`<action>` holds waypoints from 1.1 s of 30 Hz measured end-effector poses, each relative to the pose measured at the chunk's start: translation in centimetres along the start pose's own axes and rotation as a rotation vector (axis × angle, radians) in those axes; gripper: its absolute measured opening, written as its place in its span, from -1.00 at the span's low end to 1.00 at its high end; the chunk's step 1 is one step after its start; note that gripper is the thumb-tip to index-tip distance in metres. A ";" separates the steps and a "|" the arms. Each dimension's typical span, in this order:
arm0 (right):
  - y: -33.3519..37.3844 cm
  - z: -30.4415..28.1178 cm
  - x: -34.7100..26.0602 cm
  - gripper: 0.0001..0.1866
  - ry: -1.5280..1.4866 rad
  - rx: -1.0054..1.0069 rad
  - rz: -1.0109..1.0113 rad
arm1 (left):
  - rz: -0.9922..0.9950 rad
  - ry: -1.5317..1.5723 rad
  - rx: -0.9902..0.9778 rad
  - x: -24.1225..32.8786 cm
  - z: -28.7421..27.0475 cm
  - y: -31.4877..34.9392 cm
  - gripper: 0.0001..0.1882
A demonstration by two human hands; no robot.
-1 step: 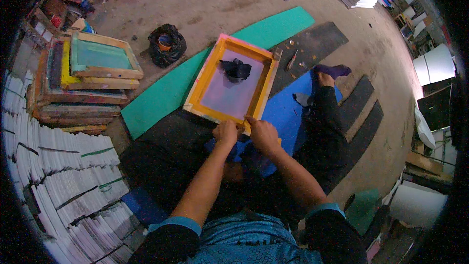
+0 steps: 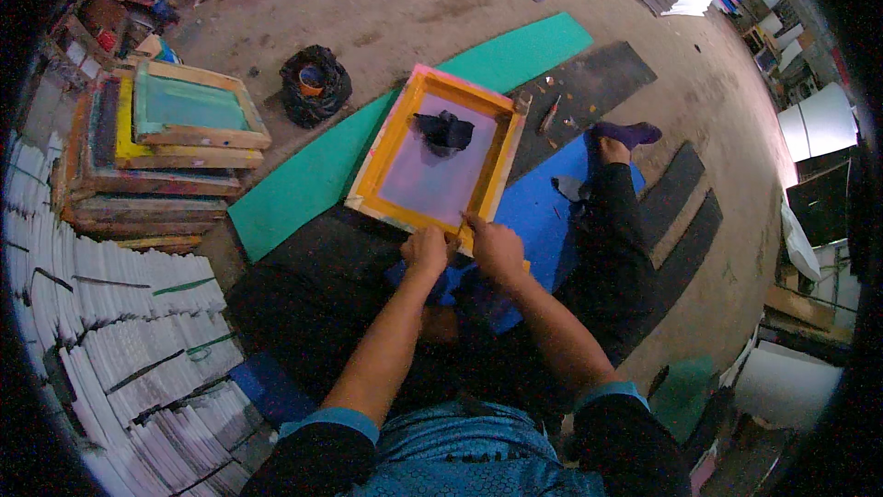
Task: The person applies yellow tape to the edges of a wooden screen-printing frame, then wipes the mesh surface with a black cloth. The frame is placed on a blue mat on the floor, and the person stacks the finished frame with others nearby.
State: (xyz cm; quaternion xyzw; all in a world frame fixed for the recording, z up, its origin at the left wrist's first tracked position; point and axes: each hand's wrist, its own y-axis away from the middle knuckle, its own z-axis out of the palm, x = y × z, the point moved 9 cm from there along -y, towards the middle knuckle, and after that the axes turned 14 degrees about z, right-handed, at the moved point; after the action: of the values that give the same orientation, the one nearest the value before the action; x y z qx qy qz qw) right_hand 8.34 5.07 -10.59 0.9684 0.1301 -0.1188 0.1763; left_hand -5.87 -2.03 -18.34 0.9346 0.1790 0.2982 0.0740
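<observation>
Hands (image 2: 498,252) have barely shifted at the yellow frame (image 2: 390,143); shirt print (image 2: 487,457) looks illegible.

Both forearms are bare and converge forward from the lower edge: left forearm (image 2: 391,333), right forearm (image 2: 563,333). Left hand (image 2: 427,251) is curled, its back uppermost. Right hand (image 2: 498,251), close beside it, is bent, one digit pointing forward and left. Most fingertips are hidden; firmness of grip cannot be determined.
</observation>
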 end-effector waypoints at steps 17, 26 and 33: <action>-6.2 -2.2 11.2 -0.66 0.180 0.357 -0.158 | 0.589 -0.198 0.340 8.3 -4.1 3.8 -0.48; -2.8 2.0 0.8 -0.61 0.283 0.184 -0.743 | 0.623 -0.303 0.172 6.4 -1.9 2.2 -0.31; -3.4 3.6 -0.5 -0.60 0.411 0.161 -0.713 | 0.750 -0.358 0.133 5.6 -1.5 0.3 -0.40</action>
State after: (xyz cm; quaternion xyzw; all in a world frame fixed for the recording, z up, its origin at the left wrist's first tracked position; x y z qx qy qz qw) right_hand 6.18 6.72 -14.76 0.8771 0.4798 0.0135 0.0186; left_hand -2.41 -0.17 -14.04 0.9748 -0.1707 0.1252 -0.0701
